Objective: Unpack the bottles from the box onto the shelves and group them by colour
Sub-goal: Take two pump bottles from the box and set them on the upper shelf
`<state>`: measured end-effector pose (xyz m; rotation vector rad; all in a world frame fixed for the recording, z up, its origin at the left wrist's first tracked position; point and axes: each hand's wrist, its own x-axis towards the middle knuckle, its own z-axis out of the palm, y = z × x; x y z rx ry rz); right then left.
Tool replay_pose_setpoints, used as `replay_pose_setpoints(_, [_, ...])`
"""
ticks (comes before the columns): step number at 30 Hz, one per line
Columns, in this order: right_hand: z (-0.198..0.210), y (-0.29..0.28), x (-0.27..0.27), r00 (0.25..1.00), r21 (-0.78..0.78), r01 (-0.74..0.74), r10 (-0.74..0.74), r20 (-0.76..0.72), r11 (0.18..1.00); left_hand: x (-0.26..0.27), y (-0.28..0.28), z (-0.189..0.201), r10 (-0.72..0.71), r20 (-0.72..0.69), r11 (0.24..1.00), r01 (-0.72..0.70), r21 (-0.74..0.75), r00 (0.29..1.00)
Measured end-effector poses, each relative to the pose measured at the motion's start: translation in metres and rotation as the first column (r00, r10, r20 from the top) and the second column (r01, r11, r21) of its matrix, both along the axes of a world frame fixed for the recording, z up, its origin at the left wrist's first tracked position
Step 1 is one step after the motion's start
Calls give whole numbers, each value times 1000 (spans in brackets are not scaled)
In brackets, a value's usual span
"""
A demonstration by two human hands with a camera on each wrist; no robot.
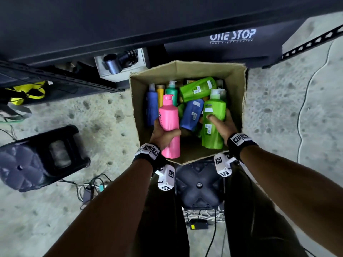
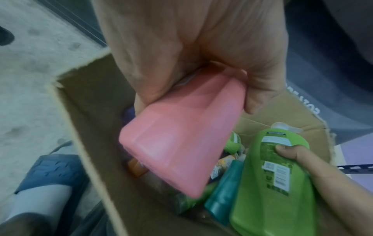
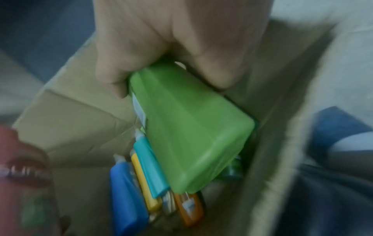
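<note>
Bottles: a pink bottle (image 1: 169,125) is gripped by the left hand (image 1: 163,134), a green bottle (image 1: 213,121) by the right hand (image 1: 223,125), fingers curled round each. Both are held above the box (image 1: 239,86), caps pointed toward the shelves (image 1: 111,25) beyond it; others remain inside.

Head view: high, facing straight down over both forearms into the open cardboard box (image 1: 239,86) on the floor. Left wrist view: close behind the left hand (image 2: 191,47), facing into the box. Right wrist view: close, blurred, facing into the box. All 3 views share the box interior.
</note>
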<state>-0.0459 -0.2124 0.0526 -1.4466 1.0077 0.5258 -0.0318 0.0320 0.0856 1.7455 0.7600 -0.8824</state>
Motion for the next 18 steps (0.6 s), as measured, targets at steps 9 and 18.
replay_pose_setpoints(9, [105, 9, -40, 980, -107, -201, 201, -4, 974, -41, -20, 95, 70, 14, 998, -70, 1, 997])
replay_pose_setpoints(18, [202, 23, -71, 982, -41, -177, 179, 52, 983, -85, -15, 177, 76, -14, 996, -75, 48, 997])
